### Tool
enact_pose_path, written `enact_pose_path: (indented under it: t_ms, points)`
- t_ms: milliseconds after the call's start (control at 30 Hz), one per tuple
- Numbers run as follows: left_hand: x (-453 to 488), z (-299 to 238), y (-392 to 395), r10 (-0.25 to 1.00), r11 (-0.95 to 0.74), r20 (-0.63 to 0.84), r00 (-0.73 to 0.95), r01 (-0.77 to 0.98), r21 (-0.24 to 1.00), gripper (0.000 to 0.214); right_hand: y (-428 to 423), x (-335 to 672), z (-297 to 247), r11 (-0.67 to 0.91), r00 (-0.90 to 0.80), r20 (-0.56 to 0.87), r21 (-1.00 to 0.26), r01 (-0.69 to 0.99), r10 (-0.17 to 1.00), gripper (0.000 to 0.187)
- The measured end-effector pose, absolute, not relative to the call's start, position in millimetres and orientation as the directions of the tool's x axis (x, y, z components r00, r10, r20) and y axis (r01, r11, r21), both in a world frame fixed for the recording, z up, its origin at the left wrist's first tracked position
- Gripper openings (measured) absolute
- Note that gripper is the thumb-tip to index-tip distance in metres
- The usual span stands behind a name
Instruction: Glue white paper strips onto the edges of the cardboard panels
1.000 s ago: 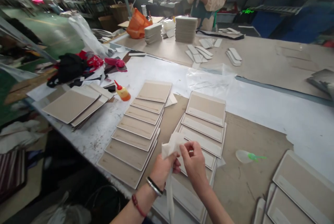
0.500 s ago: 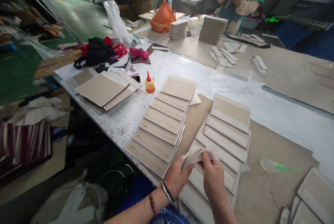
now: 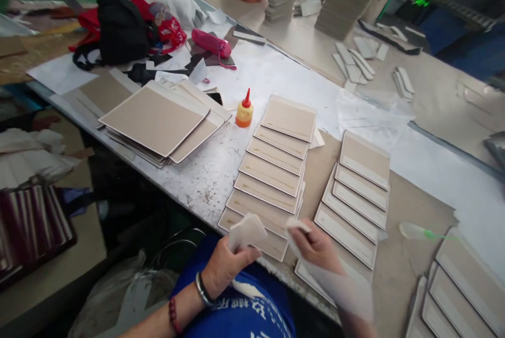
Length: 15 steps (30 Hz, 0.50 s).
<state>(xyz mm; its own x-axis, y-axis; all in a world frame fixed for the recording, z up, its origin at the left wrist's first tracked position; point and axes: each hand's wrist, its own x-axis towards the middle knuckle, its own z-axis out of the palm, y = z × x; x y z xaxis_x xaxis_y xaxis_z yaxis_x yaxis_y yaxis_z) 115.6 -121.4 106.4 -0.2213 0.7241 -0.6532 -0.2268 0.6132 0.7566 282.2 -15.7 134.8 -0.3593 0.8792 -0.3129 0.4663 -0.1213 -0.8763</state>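
My left hand is closed round a small stack of pale card strips near the table's front edge. A little to the right, my right hand pinches a pale card strip, partly smeared by motion. Beside and beyond my hands, overlapping beige panels lie in a column, each with a thin shiny line of what looks like glue along its near edge. A second column of beige panels, some with a pale strip along the near edge, partly lies behind my right hand.
A glue bottle with a red tip stands left of the columns, near a stack of larger panels. More panels lie at the lower right, near a green-and-clear tool. Bags, a pink pouch and card stacks are farther back.
My hands have moved apart; before, they were together at the strips. The right hand now has a strip apart from the left hand's stack. The view has tilted downward.
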Motion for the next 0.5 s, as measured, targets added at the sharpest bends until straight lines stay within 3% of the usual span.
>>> enact_pose_path:
  t_ms: [67, 133, 233, 333, 433, 500]
  points:
    - [103, 111, -123, 0.717, 0.622, -0.669, -0.196, -0.252, 0.741, 0.038, -36, 260, 136, 0.087, -0.624, -0.336, -0.833, 0.546, 0.705, 0.022]
    - [95, 111, -125, 0.721, 0.617, -0.666, -0.191, -0.260, 0.742, 0.036, -51, 241, 134, 0.190, -0.737, -0.361, -0.816, 0.546, 0.572, 0.023]
    - [87, 103, -134, 0.732, 0.583, -0.630, -0.261, -0.239, 0.777, 0.028, -63, 227, 122, 0.206, -0.718, -0.396, -0.779, 0.593, 0.573, 0.021]
    - [82, 90, -148, 0.783, 0.535, -0.545, -0.299, -0.124, 0.836, 0.019, -69, 224, 102, 0.104, -0.668, -0.438, -0.786, 0.609, 0.602, 0.019]
    - [77, 81, -163, 0.854, 0.489, -0.449, -0.262, 0.115, 0.864, 0.018, -71, 223, 78, -0.001, -0.600, -0.530, -0.750, 0.661, 0.599, 0.021]
    - [73, 78, -172, 0.900, 0.432, -0.376, -0.218, 0.349, 0.832, 0.021, -70, 221, 65, 0.018, -0.551, -0.561, -0.690, 0.723, 0.618, 0.023]
